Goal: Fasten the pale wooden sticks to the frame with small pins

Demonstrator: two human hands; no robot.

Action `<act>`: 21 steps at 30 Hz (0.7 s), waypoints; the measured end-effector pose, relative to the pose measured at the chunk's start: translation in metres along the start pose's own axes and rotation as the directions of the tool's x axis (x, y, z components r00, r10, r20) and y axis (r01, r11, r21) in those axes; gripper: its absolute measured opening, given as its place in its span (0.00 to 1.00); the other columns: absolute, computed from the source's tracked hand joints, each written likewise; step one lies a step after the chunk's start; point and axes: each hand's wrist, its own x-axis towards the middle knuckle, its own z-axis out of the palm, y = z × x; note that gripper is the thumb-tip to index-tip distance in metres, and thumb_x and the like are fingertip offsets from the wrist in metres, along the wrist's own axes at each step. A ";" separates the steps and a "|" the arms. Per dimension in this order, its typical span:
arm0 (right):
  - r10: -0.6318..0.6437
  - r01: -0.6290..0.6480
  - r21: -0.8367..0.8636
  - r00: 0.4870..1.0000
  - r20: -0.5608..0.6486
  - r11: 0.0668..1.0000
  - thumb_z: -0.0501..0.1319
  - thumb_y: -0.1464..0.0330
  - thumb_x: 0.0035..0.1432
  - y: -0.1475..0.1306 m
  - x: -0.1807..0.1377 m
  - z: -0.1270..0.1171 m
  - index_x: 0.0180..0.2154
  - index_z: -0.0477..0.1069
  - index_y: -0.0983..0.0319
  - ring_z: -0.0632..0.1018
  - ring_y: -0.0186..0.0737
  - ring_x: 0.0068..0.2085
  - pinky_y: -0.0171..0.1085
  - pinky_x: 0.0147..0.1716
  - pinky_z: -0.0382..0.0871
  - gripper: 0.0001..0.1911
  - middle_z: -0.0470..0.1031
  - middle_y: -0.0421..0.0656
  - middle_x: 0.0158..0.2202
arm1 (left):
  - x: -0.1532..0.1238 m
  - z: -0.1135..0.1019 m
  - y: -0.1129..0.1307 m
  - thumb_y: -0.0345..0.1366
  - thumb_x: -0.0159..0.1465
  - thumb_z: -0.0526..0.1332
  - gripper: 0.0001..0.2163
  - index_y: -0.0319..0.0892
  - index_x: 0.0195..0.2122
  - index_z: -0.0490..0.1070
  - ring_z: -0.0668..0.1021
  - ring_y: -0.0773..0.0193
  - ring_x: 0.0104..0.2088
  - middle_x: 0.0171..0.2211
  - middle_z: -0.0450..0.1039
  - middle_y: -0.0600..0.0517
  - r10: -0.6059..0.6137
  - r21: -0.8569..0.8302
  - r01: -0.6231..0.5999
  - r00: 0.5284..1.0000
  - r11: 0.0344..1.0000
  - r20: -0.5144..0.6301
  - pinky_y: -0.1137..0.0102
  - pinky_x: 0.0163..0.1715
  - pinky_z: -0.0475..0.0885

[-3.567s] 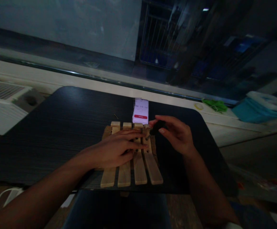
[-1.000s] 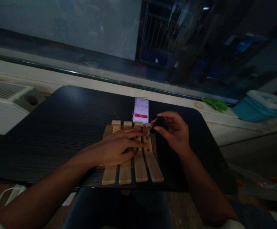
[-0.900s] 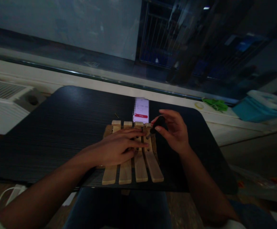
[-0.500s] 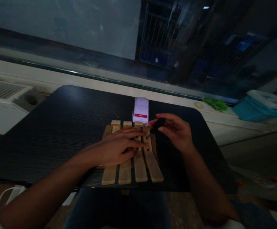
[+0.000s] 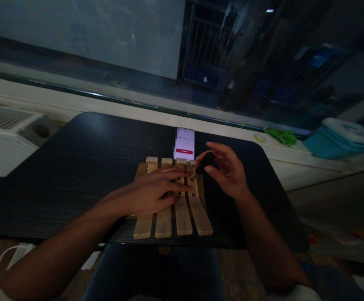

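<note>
Head view: the bare right hand (image 5: 230, 173) pinches a tilted, black-handled metal screwdriver (image 5: 205, 162), tip by a dark round hole (image 5: 192, 178) in the rightmost pale wooden slat (image 5: 200, 217). The bare left hand (image 5: 150, 192) rests, fingers spread, across the slats, over a brown board (image 5: 141, 170) on the black table (image 5: 75, 167). I'd keep the shaft aligned, pressing evenly.

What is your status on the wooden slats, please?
Left hand spread over wooden slats. Right hand holding black-handled tool, tip at rightmost slat. Phone just beyond the slats' far ends.
</note>
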 end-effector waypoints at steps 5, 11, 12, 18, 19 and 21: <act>0.072 -0.074 0.042 0.997 0.038 0.996 0.62 0.70 0.58 0.002 -0.001 -0.004 0.49 0.70 0.49 0.79 0.36 0.45 0.42 0.48 0.74 0.18 0.78 0.38 0.44 | 0.000 0.000 -0.001 0.25 0.61 0.55 0.22 0.50 0.55 0.70 0.63 0.53 0.62 0.62 0.61 0.48 -0.006 0.015 0.006 1.000 1.000 0.019 0.52 0.61 0.59; 0.069 -0.069 -0.002 0.995 0.071 0.998 0.61 0.66 0.59 0.004 -0.001 -0.006 0.55 0.64 0.50 0.78 0.38 0.48 0.45 0.50 0.74 0.22 0.75 0.42 0.51 | 0.001 0.000 -0.003 0.24 0.61 0.54 0.23 0.51 0.55 0.71 0.64 0.54 0.62 0.62 0.61 0.49 0.023 0.023 -0.024 1.000 0.999 0.012 0.52 0.61 0.59; 0.050 -0.049 -0.007 0.994 0.094 0.999 0.60 0.66 0.60 0.003 -0.001 -0.007 0.55 0.64 0.51 0.77 0.38 0.49 0.44 0.50 0.74 0.22 0.74 0.42 0.52 | 0.001 0.000 -0.003 0.24 0.60 0.54 0.23 0.50 0.54 0.71 0.64 0.54 0.62 0.62 0.61 0.49 0.026 0.024 -0.026 1.000 0.999 0.012 0.52 0.61 0.58; 0.060 -0.070 0.111 0.994 0.090 0.991 0.62 0.66 0.58 0.001 0.002 -0.008 0.48 0.69 0.54 0.79 0.37 0.47 0.42 0.49 0.75 0.14 0.79 0.41 0.46 | 0.003 -0.004 0.000 0.22 0.60 0.55 0.23 0.49 0.55 0.71 0.63 0.53 0.62 0.62 0.61 0.49 0.017 0.018 -0.018 0.999 1.000 0.035 0.53 0.62 0.57; 0.084 -0.094 0.132 0.993 0.083 0.987 0.62 0.66 0.57 0.001 0.003 -0.008 0.47 0.69 0.55 0.80 0.37 0.45 0.41 0.48 0.75 0.14 0.79 0.41 0.44 | 0.003 -0.004 0.000 0.22 0.60 0.55 0.23 0.49 0.55 0.71 0.63 0.53 0.62 0.62 0.61 0.49 0.011 0.022 -0.012 0.999 1.000 0.038 0.53 0.62 0.57; 0.124 -0.133 0.157 0.990 0.064 0.979 0.64 0.65 0.55 0.002 0.004 -0.007 0.45 0.70 0.56 0.81 0.36 0.42 0.40 0.46 0.76 0.15 0.80 0.40 0.41 | 0.003 -0.003 0.000 0.22 0.61 0.55 0.23 0.50 0.55 0.71 0.64 0.53 0.62 0.63 0.61 0.49 0.008 0.037 -0.010 0.999 0.999 0.039 0.53 0.62 0.58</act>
